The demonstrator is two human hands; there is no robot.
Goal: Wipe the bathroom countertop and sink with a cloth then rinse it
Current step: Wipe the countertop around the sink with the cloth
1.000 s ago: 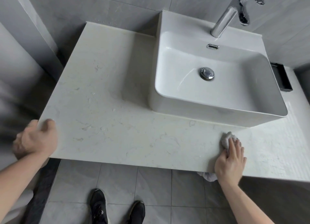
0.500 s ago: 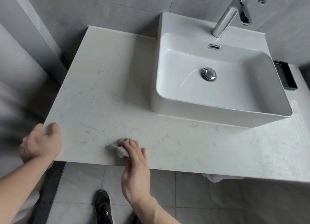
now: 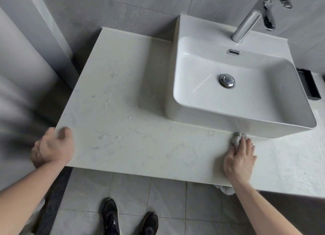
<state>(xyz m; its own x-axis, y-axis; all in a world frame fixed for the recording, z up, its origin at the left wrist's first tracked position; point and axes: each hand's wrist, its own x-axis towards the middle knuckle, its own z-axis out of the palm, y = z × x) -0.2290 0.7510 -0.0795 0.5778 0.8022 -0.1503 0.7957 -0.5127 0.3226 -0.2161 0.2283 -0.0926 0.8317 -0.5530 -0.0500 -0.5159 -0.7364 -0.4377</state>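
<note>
Head view: right hand (image 3: 240, 161) presses a crumpled grey cloth (image 3: 236, 140) on the pale marble tabletop (image 3: 140, 138), touching the white rectangular sink (image 3: 202, 116); left hand (image 3: 52, 147) grips the tabletop's corner. Countertop wiping underway; next, probably the basin.

Sink (image 3: 179, 62) on countertop (image 3: 123, 129), right; cloth (image 3: 236, 140) before it.

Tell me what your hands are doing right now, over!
Right hand pressing cloth flat on countertop, right at the sink base. Left hand gripping counter's left corner. Nothing blocking the wipe.
</note>
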